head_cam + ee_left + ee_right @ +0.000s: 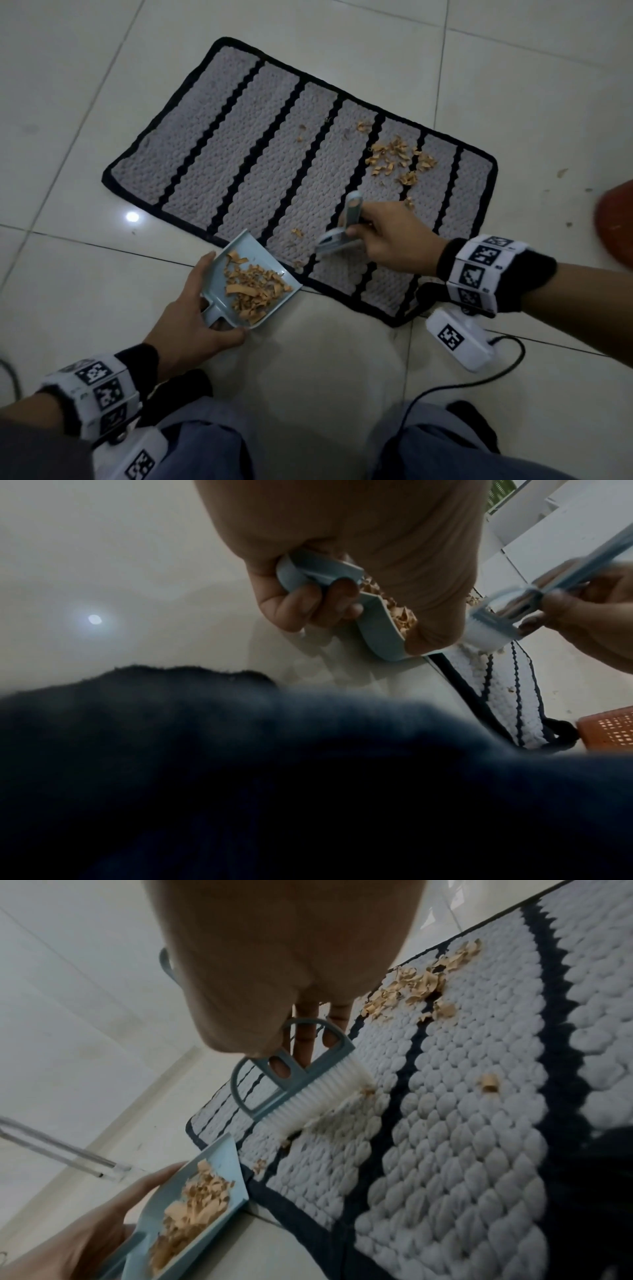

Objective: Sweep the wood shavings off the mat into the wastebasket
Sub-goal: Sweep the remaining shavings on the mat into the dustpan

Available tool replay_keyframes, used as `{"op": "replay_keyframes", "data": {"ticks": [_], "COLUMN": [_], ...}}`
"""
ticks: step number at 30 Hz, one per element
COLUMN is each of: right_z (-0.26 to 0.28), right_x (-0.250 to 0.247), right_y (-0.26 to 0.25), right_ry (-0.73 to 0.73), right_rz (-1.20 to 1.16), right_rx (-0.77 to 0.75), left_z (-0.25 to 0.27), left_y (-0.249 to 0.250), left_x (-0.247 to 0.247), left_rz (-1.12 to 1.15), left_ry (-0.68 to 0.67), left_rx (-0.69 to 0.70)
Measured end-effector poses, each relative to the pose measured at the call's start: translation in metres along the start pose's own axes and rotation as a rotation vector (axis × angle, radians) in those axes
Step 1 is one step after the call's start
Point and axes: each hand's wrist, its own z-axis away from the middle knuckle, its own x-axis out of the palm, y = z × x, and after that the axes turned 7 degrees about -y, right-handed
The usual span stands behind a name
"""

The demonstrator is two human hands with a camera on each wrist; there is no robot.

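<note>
The wood shavings [397, 159] are thin, curled, tan flakes, which I judge very light, brittle and quick to scatter or snag in the nubbly weave, so they are best moved with bristles and never pinched; the main loose cluster lies right of centre in the head view on the mat [212, 144], a grey knobbly rug with black stripes and border, with a few stray curls nearer the lower edge; a good heap already sits in the pale blue dustpan [219, 270], whose lip meets the mat's near border at lower centre; the left hand [185, 315] has its fingers curled round the pan's short handle; the right hand [394, 236] grips the small blue brush [301, 1080], its white bristles pressed on the mat; the orange wastebasket [606, 730] stands at the right edge, on the tiled floor [68, 85].
</note>
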Motion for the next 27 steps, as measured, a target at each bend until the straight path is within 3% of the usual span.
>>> {"op": "replay_keyframes", "data": {"ticks": [3,9,11,22,24,27], "right_z": [-0.006,0.001,0.000,0.011,0.018,0.027], "right_x": [-0.008,0.015,0.021,0.004,0.011,0.021], "right_y": [-0.004,-0.016,-0.017,0.000,0.001,-0.007], "right_ry": [0.090,-0.041,-0.021,0.418,0.398,0.225], "right_rz": [-0.039,-0.048,-0.042,-0.109,-0.097,-0.101], "right_rx": [-0.012,-0.030,-0.028,0.118,0.089,0.017], "left_z": [0.000,-0.001,-0.001,-0.010,-0.011,-0.009], "left_y": [0.001,-0.001,-0.001,0.004,0.005,0.006], "left_x": [0.003,0.005,0.005,0.020,0.022,0.019], "left_rz": [0.002,0.001,-0.013,-0.074,-0.080,-0.081], "left_ry": [-0.006,0.000,-0.004,-0.004,-0.003,0.009], "left_rx": [0.026,0.044,0.038,0.044,0.035,0.038]}}
